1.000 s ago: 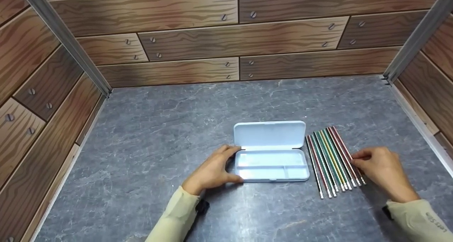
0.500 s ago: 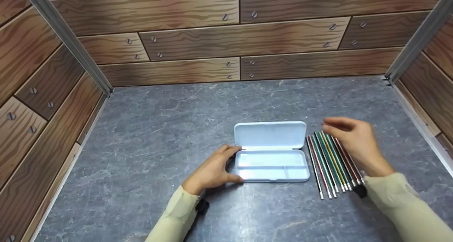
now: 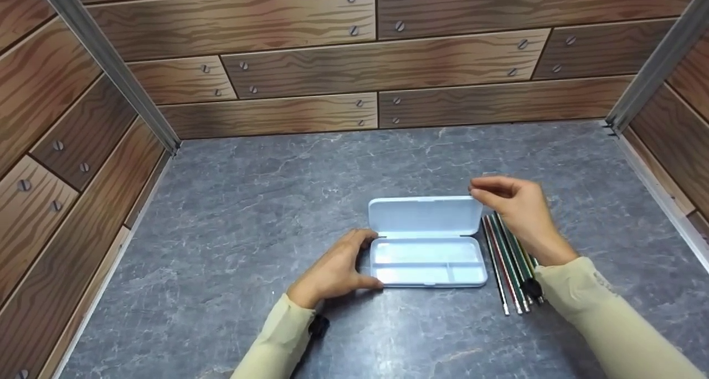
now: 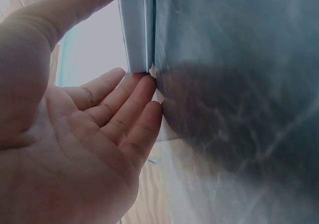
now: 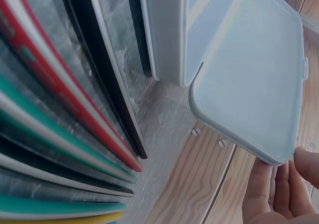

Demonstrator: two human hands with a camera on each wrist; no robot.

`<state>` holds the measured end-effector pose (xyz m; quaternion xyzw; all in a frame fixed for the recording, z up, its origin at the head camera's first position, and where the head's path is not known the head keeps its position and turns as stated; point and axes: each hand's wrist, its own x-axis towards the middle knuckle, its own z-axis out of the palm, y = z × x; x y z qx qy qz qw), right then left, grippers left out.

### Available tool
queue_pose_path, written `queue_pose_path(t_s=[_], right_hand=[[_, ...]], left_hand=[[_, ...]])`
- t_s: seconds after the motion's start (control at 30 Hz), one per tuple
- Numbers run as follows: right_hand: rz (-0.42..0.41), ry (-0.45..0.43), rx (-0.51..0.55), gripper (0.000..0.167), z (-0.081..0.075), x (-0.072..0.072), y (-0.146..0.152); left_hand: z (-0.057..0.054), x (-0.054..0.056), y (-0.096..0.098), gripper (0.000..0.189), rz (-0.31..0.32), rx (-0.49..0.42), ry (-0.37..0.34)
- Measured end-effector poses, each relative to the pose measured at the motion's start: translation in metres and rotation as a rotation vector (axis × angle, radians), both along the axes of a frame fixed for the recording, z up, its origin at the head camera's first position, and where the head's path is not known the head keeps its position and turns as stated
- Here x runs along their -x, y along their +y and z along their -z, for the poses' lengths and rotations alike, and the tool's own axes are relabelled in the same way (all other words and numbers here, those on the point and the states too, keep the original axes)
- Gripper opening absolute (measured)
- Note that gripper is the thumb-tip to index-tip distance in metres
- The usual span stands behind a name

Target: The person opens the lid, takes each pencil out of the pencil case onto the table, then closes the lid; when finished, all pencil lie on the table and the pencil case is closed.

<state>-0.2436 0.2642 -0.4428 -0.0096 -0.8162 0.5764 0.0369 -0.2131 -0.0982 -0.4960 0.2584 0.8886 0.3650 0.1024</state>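
A light blue plastic pencil case (image 3: pixel 427 261) lies open on the table, its lid (image 3: pixel 425 217) tilted up behind the divided tray. My left hand (image 3: pixel 335 268) holds the left end of the case, thumb at the front corner and fingers at the hinge side. In the left wrist view those fingertips (image 4: pixel 144 87) touch the end wall. My right hand (image 3: pixel 518 215) pinches the lid's right corner between thumb and fingers, as the right wrist view also shows. Beneath my right forearm lie several striped pencils (image 3: pixel 502 262), partly hidden; a red one (image 5: pixel 65 89) shows close up.
The grey marbled table (image 3: pixel 266 201) spreads left of and behind the case. Wood-patterned panels (image 3: pixel 299 74) wall in the back and both sides, with metal posts (image 3: pixel 645 71) at the corners. The pencils lie just right of the case.
My right hand has left the right edge of the pencil row, swung up and left over the pencils, and taken the lid's corner. My left hand stays at the case, whose lid stands much as before.
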Motion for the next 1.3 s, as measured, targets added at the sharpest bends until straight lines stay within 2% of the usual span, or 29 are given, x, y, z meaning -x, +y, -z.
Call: queue_pose_path(t_s=[0.13, 0.3, 0.63, 0.7, 0.8, 0.87, 0.93, 1.03, 1.1, 1.2, 1.3], right_hand=[[-0.010, 0.001, 0.003, 0.043, 0.000, -0.007, 0.001], [-0.068, 0.011, 0.016, 0.041, 0.000, -0.018, 0.005], [-0.288, 0.029, -0.136, 0.026, 0.004, -0.046, 0.017], [-0.321, 0.072, -0.191, 0.023, 0.009, -0.053, 0.019], [-0.375, 0.198, -0.275, 0.023, 0.017, -0.062, 0.019], [-0.410, 0.276, -0.318, 0.024, 0.021, -0.065, 0.017], [-0.430, 0.298, -0.335, 0.025, 0.023, -0.066, 0.015], [-0.417, 0.217, -0.308, 0.023, 0.021, -0.063, 0.010], [-0.400, 0.136, -0.260, 0.025, 0.021, -0.059, 0.006], [-0.366, 0.043, -0.224, 0.030, 0.024, -0.057, 0.002], [-0.343, 0.020, -0.231, 0.034, 0.027, -0.056, -0.002]], left_hand=[[-0.001, -0.001, 0.002, 0.080, -0.014, 0.006, 0.046], [-0.001, -0.003, 0.002, 0.078, -0.017, 0.025, 0.070], [-0.001, -0.004, 0.002, 0.077, -0.050, 0.051, 0.033], [-0.004, -0.005, 0.000, 0.078, -0.048, 0.056, 0.011], [-0.013, -0.005, -0.005, 0.086, -0.055, 0.037, -0.037], [-0.020, -0.003, -0.009, 0.083, -0.059, -0.034, -0.050], [-0.026, -0.003, -0.010, 0.073, -0.078, -0.148, -0.040], [-0.028, -0.002, -0.002, 0.049, -0.077, -0.317, -0.003], [-0.026, -0.003, 0.008, 0.039, -0.074, -0.372, -0.003], [-0.019, -0.006, 0.022, 0.032, -0.068, -0.382, -0.042], [-0.014, -0.009, 0.030, 0.031, -0.078, -0.360, -0.077]])
